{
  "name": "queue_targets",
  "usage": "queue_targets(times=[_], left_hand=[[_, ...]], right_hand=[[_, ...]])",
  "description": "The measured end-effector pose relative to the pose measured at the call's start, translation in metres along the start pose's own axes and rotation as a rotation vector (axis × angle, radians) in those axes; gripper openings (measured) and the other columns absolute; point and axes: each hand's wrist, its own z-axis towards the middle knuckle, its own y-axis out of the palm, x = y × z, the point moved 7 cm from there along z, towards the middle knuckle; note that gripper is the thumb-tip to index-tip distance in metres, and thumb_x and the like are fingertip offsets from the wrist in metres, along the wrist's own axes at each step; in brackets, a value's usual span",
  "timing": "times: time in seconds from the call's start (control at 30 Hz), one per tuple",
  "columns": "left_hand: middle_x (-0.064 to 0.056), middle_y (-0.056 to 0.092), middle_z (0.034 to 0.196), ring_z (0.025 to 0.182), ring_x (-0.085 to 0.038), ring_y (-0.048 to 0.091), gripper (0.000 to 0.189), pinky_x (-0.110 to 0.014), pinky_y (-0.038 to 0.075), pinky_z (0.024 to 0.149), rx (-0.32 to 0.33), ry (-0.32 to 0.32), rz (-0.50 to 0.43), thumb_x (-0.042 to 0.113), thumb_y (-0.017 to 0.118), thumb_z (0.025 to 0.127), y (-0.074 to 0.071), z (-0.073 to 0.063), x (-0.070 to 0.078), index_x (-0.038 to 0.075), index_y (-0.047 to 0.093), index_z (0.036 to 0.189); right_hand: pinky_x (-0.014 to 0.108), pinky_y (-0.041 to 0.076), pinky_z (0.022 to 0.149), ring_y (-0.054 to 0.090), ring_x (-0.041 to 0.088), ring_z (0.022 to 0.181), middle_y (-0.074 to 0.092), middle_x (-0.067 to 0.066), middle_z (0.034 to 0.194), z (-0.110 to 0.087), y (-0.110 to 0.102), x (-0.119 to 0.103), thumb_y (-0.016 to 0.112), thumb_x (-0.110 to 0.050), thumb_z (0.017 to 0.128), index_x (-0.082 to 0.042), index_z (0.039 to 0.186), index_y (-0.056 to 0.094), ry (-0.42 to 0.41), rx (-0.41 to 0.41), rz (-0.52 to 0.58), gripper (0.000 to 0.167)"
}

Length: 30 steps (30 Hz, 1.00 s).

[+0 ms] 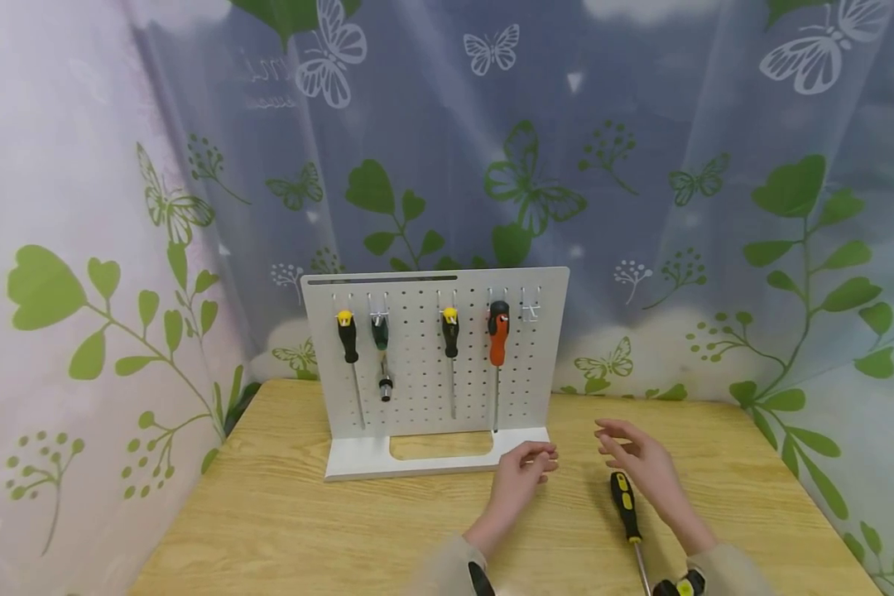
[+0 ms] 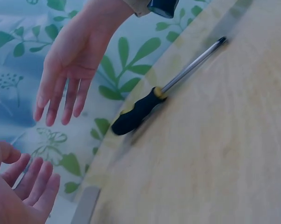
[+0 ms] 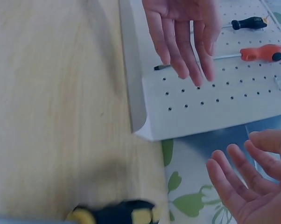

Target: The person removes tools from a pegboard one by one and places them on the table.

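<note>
A screwdriver [image 1: 624,507] with a black and yellow handle lies on the wooden table, its shaft pointing toward the near edge. Just above and right of its handle hovers my right hand [image 1: 644,468], fingers loosely bent and holding nothing. My left hand [image 1: 517,480] is also bare, held in the air before the pegboard's right corner. In the left wrist view the screwdriver [image 2: 138,112] shows whole, apart from both hands. The right wrist view shows only part of its handle [image 3: 131,212], along with my relaxed right hand [image 3: 257,186].
A white pegboard [image 1: 417,397] stands at the back of the table [image 1: 283,530]. From its hooks hang two yellow-topped black screwdrivers [image 1: 348,338] [image 1: 450,335], a green-handled driver [image 1: 380,333] and an orange screwdriver [image 1: 498,339]. An unoccupied hook [image 1: 531,310] is at its right end.
</note>
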Motion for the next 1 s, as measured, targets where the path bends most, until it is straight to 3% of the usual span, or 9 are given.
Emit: queue_targets(times=[0.23,0.37,0.6,0.77,1.0], left_hand=[[-0.018,0.073,0.106,0.092,-0.026,0.073,0.018,-0.032,0.063,0.076,0.136,0.036,0.063,0.004,0.059,0.101,-0.034,0.022,0.008,-0.005,0.069,0.113],[-0.018,0.072,0.107,0.095,-0.028,0.072,0.019,-0.03,0.062,0.078,0.195,0.038,0.09,0.004,0.058,0.101,-0.053,0.032,0.011,-0.005,0.067,0.115],[-0.014,0.071,0.111,0.102,-0.03,0.069,0.018,-0.038,0.059,0.09,0.294,0.052,0.169,0.006,0.06,0.1,-0.074,0.042,0.013,-0.001,0.068,0.115],[-0.015,0.068,0.121,0.113,-0.033,0.064,0.023,-0.045,0.054,0.1,0.282,0.07,0.217,0.007,0.058,0.1,-0.079,0.046,0.011,0.0,0.066,0.12],[-0.02,0.061,0.133,0.122,-0.038,0.059,0.032,-0.046,0.051,0.106,0.171,0.105,0.208,0.008,0.054,0.102,-0.077,0.053,0.009,-0.003,0.058,0.132]], right_hand=[[0.028,0.062,0.08,0.07,0.026,0.103,0.066,0.023,0.128,0.019,0.011,-0.021,0.058,-0.021,0.105,0.0,0.14,0.056,-0.051,0.023,0.078,0.04],[0.026,0.062,0.08,0.071,0.024,0.102,0.066,0.025,0.127,0.031,0.018,-0.031,0.059,-0.019,0.105,0.001,0.139,0.057,-0.068,0.034,0.123,0.04],[0.027,0.061,0.082,0.071,0.016,0.103,0.064,0.026,0.131,0.05,0.029,-0.047,0.059,-0.019,0.104,0.004,0.14,0.055,-0.091,0.027,0.178,0.043],[0.031,0.061,0.086,0.07,0.022,0.107,0.063,0.026,0.131,0.064,0.039,-0.061,0.06,-0.017,0.104,0.003,0.141,0.054,-0.113,0.003,0.239,0.042],[0.027,0.058,0.092,0.063,0.036,0.117,0.062,0.024,0.134,0.085,0.055,-0.083,0.059,-0.016,0.104,0.001,0.142,0.054,-0.157,-0.033,0.264,0.041]])
